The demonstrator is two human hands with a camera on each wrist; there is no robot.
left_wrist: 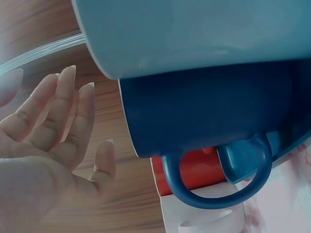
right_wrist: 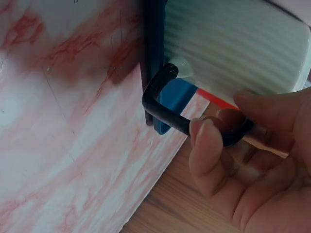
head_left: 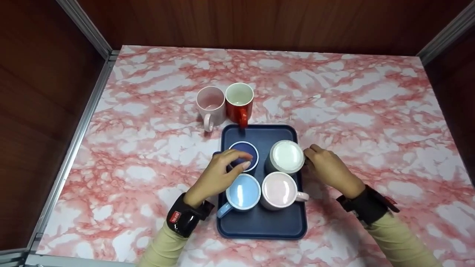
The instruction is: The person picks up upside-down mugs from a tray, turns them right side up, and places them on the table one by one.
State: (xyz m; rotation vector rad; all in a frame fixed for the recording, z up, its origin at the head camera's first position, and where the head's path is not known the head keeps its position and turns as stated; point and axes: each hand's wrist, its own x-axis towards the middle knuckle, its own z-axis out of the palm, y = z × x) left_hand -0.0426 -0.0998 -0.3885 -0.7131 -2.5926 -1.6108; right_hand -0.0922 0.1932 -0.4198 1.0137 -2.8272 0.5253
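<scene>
A dark blue tray [head_left: 261, 226] carries several mugs. My left hand [head_left: 217, 174] hovers over the dark blue mug [head_left: 241, 148] at the tray's left, fingers spread and loosely bent; in the left wrist view the fingers are apart from that mug [left_wrist: 204, 109]. On the right, my right hand [head_left: 330, 167] pinches the black handle [right_wrist: 165, 115] of a ribbed white mug [head_left: 287, 155] between thumb and fingers. This mug stands upright at the tray's right side. Nearer me are a light blue mug [head_left: 243, 191] and a pale pink mug [head_left: 279, 190].
Just beyond the tray's far left corner, another pale pink mug [head_left: 218, 115] and a red mug [head_left: 233, 113] stand side by side on the red-and-white marbled table [head_left: 371, 118]. Dark wooden panels [head_left: 259, 26] enclose the table's back and sides.
</scene>
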